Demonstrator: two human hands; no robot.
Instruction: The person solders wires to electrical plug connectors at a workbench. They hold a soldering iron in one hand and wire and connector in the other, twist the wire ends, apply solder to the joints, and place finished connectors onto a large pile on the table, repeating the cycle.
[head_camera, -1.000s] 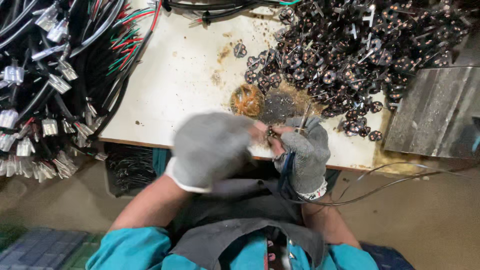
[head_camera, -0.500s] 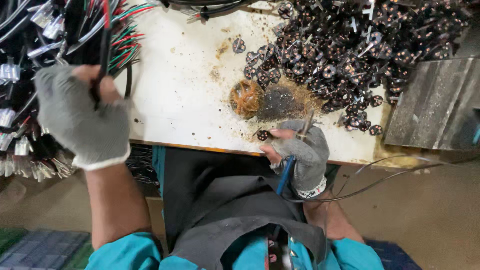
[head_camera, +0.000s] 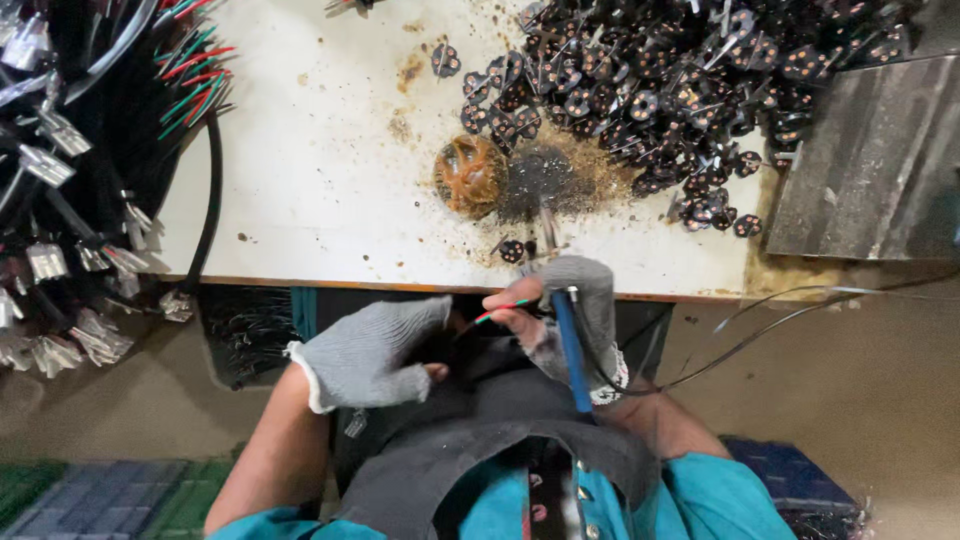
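Observation:
My left hand (head_camera: 372, 352), in a grey fingerless glove, is closed on a black cable in front of my lap, below the table's edge. The cable's red and green wire ends (head_camera: 502, 309) reach my right hand (head_camera: 565, 305), whose bare fingertips pinch them. That hand also grips a blue-handled soldering iron (head_camera: 570, 345), tip pointing toward the table. A small round black plug part (head_camera: 512, 249) lies on the white table (head_camera: 320, 180) just above my right hand.
A big heap of round black plug parts (head_camera: 650, 80) covers the table's far right. A brown coiled tip cleaner (head_camera: 470, 176) sits beside a burnt patch. Bundled black cables with metal terminals (head_camera: 70, 170) hang at left. A grey metal plate (head_camera: 880, 170) lies at right.
My left hand came back from the cable bundle at the far left to my lap, bringing a black cable whose wire ends now meet my right fingers. The right hand stayed near the table's edge.

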